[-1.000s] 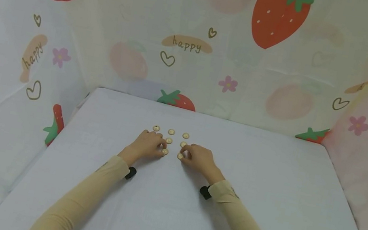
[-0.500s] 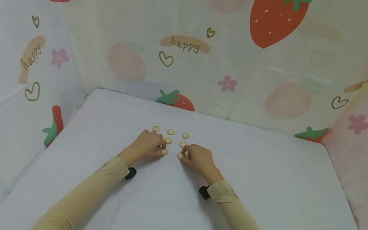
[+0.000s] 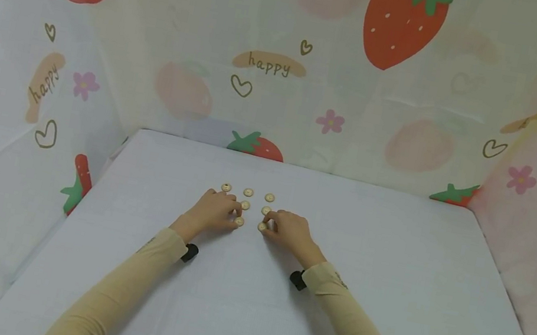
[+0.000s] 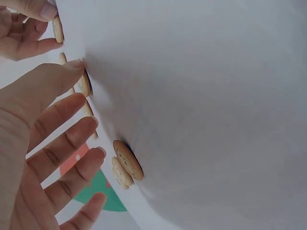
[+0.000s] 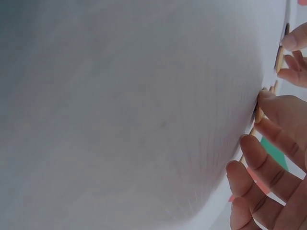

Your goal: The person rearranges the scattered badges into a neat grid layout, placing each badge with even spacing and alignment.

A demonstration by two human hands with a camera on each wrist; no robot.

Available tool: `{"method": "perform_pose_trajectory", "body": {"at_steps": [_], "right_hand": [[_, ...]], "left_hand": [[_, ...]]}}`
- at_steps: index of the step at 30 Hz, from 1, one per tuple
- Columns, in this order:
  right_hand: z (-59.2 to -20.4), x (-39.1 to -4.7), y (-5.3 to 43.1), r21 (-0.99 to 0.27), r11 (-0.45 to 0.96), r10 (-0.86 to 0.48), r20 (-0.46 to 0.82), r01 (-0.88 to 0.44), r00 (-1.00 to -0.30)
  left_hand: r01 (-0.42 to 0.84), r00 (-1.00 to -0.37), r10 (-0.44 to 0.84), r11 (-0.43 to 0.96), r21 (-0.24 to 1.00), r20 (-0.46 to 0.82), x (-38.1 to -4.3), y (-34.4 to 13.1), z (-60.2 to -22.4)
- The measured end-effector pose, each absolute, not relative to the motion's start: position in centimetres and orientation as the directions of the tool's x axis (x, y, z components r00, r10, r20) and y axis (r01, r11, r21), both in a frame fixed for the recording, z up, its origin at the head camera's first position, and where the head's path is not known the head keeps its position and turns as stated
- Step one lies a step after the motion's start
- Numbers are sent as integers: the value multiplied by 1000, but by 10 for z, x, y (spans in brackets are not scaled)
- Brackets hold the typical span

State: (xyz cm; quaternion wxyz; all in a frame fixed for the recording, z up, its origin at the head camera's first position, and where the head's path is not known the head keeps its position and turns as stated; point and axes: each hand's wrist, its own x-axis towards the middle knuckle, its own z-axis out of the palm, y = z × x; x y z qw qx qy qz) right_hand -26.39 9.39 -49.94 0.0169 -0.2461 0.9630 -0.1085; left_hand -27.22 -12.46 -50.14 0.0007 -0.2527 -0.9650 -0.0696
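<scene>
On the white tabletop (image 3: 231, 317) lie several small tan round discs with dark markings, set in rough rows. My left hand (image 3: 211, 209) pinches the edge of a disc (image 4: 85, 85) between thumb and index finger; its other fingers spread loosely. My right hand (image 3: 292, 231) likewise pinches the neighbouring disc (image 3: 262, 227) on the right. Behind the two held discs lie a middle-left disc (image 3: 245, 205) and a middle-right disc (image 3: 266, 211). In the left wrist view, another disc (image 4: 128, 160) stands out beside the fingers, with a paler piece (image 4: 121, 173) behind it.
Farther back are a left disc (image 3: 226, 187), a centre disc (image 3: 248, 193) and a right disc (image 3: 270, 198). A strawberry-print cloth (image 3: 398, 103) rises behind the table and along both sides. Black wrist cameras (image 3: 298, 280) sit at the beige sleeves (image 3: 117, 290).
The head view has shifted very slightly. Both hands keep their pinch on the same two discs, and no disc visibly changes place on the table.
</scene>
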Motion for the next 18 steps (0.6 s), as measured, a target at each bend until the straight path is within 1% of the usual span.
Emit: {"method": "perform_pose_trajectory", "body": {"at_steps": [5,9,12,18], "right_hand": [[-500,-268,99,-246,864,-452,6,-440,-892],[-497,-271,107,-255,867,-437,24,-429,-899],[-495,-274,116,-249,863,-436,75,-440,-897],[-497,-283,144,-237,855,-420,204,-460,-885]], "left_hand": [[483,-875,482,862,153,49,-274,-129,-498],[471,-882,466,866,166,71,-276,-134,-496],[462,-887,451,869,178,99,-279,-138,-495],[444,-889,408,879,174,210,-291,-150,-500]]}}
